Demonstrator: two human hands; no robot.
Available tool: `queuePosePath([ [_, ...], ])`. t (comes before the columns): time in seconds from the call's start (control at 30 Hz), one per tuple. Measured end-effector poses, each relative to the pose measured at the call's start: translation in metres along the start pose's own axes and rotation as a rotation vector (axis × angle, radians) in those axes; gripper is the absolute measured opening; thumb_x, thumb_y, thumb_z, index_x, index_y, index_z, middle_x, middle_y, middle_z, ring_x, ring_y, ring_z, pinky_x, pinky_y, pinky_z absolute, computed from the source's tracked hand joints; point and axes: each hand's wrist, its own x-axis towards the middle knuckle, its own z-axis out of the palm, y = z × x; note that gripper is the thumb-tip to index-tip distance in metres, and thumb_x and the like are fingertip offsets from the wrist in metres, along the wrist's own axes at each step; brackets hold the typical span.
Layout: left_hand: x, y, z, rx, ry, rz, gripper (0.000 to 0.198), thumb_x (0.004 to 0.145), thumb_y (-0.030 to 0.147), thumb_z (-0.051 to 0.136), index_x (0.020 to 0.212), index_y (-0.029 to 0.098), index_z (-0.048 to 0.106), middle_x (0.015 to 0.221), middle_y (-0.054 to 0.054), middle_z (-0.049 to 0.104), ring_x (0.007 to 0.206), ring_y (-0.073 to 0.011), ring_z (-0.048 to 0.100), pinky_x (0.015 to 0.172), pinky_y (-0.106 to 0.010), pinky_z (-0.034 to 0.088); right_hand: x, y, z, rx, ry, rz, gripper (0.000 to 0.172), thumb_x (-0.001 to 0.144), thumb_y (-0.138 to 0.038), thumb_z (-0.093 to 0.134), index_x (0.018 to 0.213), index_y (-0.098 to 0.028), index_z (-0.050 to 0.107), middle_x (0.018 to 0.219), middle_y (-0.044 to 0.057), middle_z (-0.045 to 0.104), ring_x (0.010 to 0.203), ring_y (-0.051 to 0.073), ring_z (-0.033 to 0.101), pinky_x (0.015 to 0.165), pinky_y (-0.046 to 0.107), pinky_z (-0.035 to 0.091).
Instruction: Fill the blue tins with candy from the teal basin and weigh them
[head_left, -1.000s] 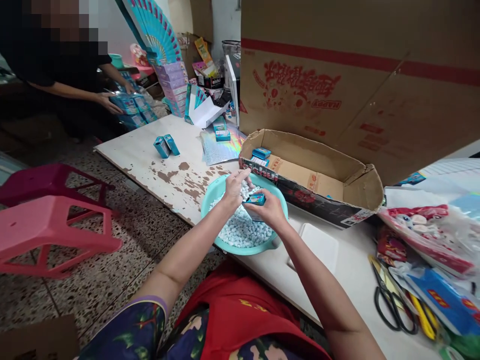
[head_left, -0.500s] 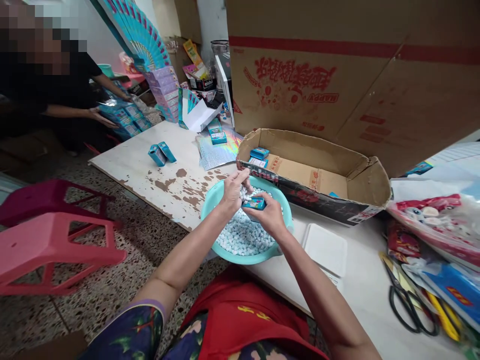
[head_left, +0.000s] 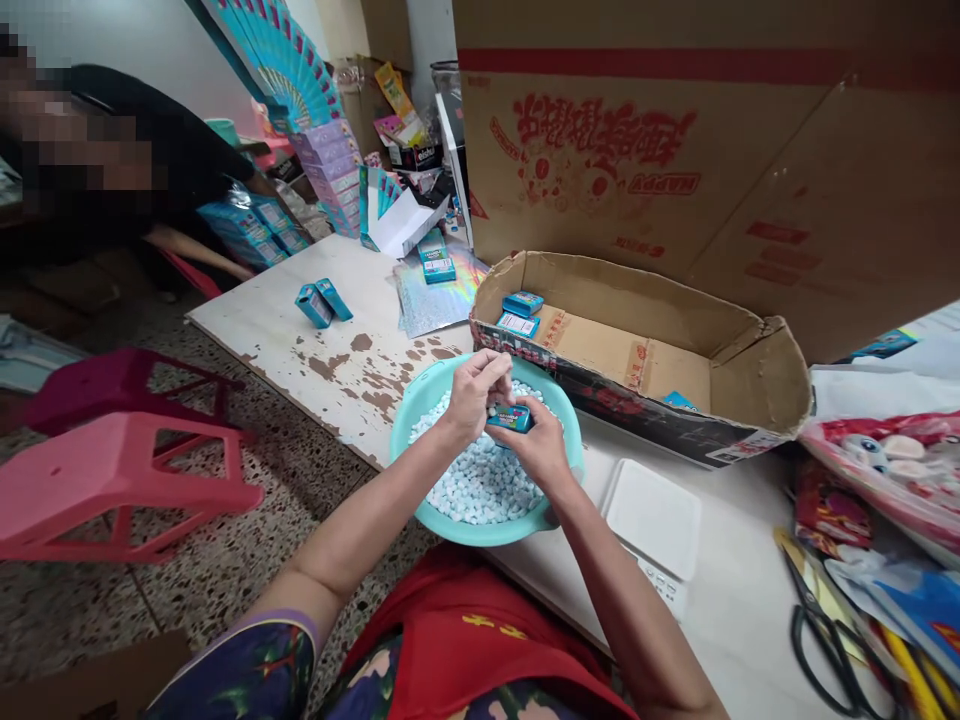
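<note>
Our right hand [head_left: 538, 452] grips a small blue box [head_left: 510, 416] over the middle of the teal basin [head_left: 416, 400], fingers closed round its sides. Our left hand [head_left: 471, 392], half a second ago raised slightly with looser fingers, now bunches its fingertips tight against the box's ten o'clock end; we cannot tell whether they pinch any pellets. Pale blue pellets [head_left: 480, 485] fill the basin beneath. On the surface [head_left: 360, 350], a cardboard tray [head_left: 757, 385] lies at two o'clock of the basin, a white square pad [head_left: 652, 505] at four o'clock and two blue boxes [head_left: 322, 300] at ten o'clock.
</note>
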Motion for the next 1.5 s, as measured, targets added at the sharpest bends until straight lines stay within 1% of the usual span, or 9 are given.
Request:
queuePosePath([
  [0.17,0.002,0.003,-0.003,-0.050,0.104,0.055,0.029,0.074,0.042,0.072,0.069,0.018,0.056,0.050,0.005,0.044,0.039,-0.0049,0.036,0.038,-0.019,0.023,0.001,0.003,-0.014,0.127,-0.037,0.087,0.039,0.062,-0.042,0.081,0.093,-0.022,0.067,0.091,0.001,0.069,0.082,0.021,0.064,0.079,0.034,0.050],
  [0.3,0.004,-0.006,-0.045,0.275,0.203,0.095,0.028,0.083,0.045,0.059,0.073,0.020,0.057,0.060,0.000,0.053,0.053,-0.0118,0.049,0.051,-0.022,0.039,0.005,0.003,-0.025,0.169,0.015,0.168,0.048,0.053,-0.043,0.087,0.092,-0.022,0.067,0.085,0.001,0.069,0.076,0.020,0.064,0.072,0.033,0.051],
  [0.43,-0.011,-0.034,-0.079,1.182,-0.049,-0.087,0.030,0.082,0.044,0.059,0.097,0.019,0.065,0.110,-0.013,0.064,0.112,-0.0308,0.054,0.097,-0.043,0.042,0.014,0.006,-0.028,0.149,0.019,0.164,0.049,0.051,-0.044,0.087,0.090,-0.022,0.068,0.082,0.001,0.069,0.074,0.021,0.064,0.070,0.034,0.053],
  [0.57,-0.030,-0.053,-0.072,1.592,-0.299,-0.171,0.055,0.080,0.058,0.056,0.119,0.020,0.059,0.127,-0.019,0.054,0.122,-0.0408,0.046,0.101,-0.058,0.035,0.021,0.011,-0.031,0.130,0.080,0.133,0.049,0.054,-0.046,0.086,0.093,-0.022,0.069,0.084,0.002,0.071,0.074,0.023,0.065,0.069,0.036,0.054],
  [0.83,-0.022,-0.052,-0.075,1.235,-0.087,-0.189,0.019,0.077,0.041,0.062,0.077,0.021,0.062,0.076,-0.007,0.065,0.075,-0.0264,0.063,0.065,-0.033,0.048,0.014,0.016,-0.033,0.062,0.088,0.131,0.047,0.058,-0.049,0.084,0.093,-0.023,0.069,0.081,0.002,0.069,0.072,0.022,0.063,0.069,0.036,0.052],
  [1.0,-0.021,-0.013,-0.056,0.318,0.100,-0.250,0.029,0.074,0.045,0.066,0.069,0.019,0.052,0.062,0.000,0.053,0.044,-0.0126,0.049,0.036,-0.022,0.027,0.007,0.016,-0.024,-0.051,0.062,0.030,0.044,0.063,-0.049,0.083,0.095,-0.023,0.068,0.090,0.003,0.068,0.084,0.023,0.063,0.080,0.037,0.049],
  [1.13,-0.016,0.010,-0.029,-0.153,0.150,-0.116,0.028,0.069,0.038,0.071,0.074,0.020,0.050,0.066,0.002,0.054,0.047,-0.0099,0.051,0.041,-0.021,0.036,0.000,0.007,-0.010,-0.113,-0.007,-0.061,0.038,0.067,-0.045,0.081,0.095,-0.023,0.068,0.094,0.003,0.067,0.089,0.023,0.062,0.083,0.036,0.047],
  [1.3,-0.004,0.006,-0.019,-0.256,0.295,-0.036,0.029,0.065,0.033,0.073,0.076,0.019,0.049,0.068,0.004,0.052,0.053,-0.0092,0.055,0.054,-0.023,0.048,-0.004,-0.006,0.000,-0.129,-0.038,-0.090,0.036,0.067,-0.043,0.081,0.094,-0.022,0.068,0.091,0.004,0.067,0.087,0.023,0.063,0.081,0.035,0.047],
  [1.5,-0.002,0.006,-0.019,-0.210,0.240,0.003,0.030,0.069,0.037,0.073,0.074,0.018,0.050,0.065,0.005,0.052,0.050,-0.0080,0.053,0.049,-0.020,0.045,-0.001,-0.013,-0.001,-0.120,-0.021,-0.101,0.033,0.068,-0.041,0.080,0.092,-0.022,0.068,0.090,0.003,0.066,0.085,0.022,0.062,0.080,0.035,0.047],
])
